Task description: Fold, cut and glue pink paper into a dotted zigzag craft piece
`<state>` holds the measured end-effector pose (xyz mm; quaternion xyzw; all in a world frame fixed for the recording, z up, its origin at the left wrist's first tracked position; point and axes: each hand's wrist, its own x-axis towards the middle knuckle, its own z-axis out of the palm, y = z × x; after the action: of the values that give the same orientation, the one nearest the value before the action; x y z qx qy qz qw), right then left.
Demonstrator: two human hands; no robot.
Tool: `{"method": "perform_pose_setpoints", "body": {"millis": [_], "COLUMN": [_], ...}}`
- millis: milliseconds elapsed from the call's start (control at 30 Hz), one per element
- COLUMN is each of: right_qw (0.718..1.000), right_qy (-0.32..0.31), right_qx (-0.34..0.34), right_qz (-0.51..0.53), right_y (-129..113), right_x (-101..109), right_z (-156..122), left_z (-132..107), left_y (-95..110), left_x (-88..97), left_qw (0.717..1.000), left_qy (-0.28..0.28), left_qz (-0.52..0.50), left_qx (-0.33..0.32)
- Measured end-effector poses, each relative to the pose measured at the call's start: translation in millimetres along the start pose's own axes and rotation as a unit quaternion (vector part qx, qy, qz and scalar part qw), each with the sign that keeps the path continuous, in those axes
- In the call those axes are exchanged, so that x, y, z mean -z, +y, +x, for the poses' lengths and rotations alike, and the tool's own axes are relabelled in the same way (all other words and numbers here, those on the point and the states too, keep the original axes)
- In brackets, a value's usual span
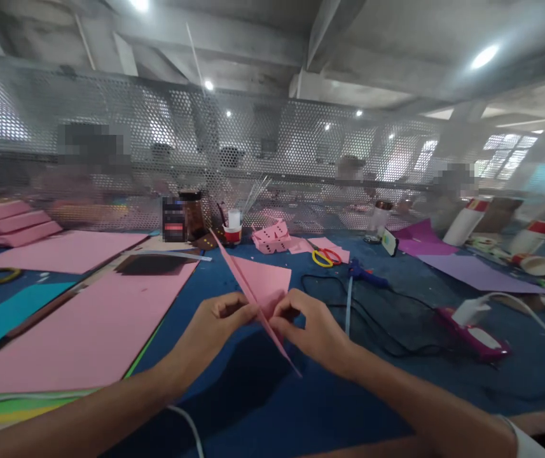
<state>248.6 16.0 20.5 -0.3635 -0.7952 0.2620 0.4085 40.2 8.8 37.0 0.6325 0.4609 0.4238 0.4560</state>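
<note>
Pinching folded pink card with left hand and right hand, raised over blue tabletop at clock centre, probably to steady the fold; got blue glue gun at 3 o'clock, seemingly for right-hand reach; scissors at 2.

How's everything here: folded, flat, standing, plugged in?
Pink paper, folded, held up
Left hand, pinching the paper
Right hand, pinching it too
Large pink sheet, lying flat
Middle scissors, lying down, open or shut unclear
Blue glue gun, lying down
Phone, propped up, screen lit
Brown jar, standing upright
Power strip, white plug in it
</note>
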Motion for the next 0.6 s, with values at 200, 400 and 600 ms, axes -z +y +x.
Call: {"method": "perform_pose_setpoints", "body": {"millis": [200, 400, 600], "right_qw": [0.986, 0.979, 0.952], "right_qy": [0.168, 0.049, 0.054], "right_qx": [-0.002, -0.111, -0.176], "right_qz": [-0.016, 0.167, 0.244], "right_y": [9, 9, 20], "right_x": [31, 34, 25], "right_z": [18, 22, 19], "left_z": [16, 26, 29], "left_y": [28, 21, 13], "left_x": [11.6, 6.3, -5.0], "left_qw": [0.998, 0.987, 0.976], "left_qy": [-0.044, -0.142, -0.176], "left_qz": [-0.045, 0.08, 0.127], "left_qx": [0.005, 0.011, 0.012]}}
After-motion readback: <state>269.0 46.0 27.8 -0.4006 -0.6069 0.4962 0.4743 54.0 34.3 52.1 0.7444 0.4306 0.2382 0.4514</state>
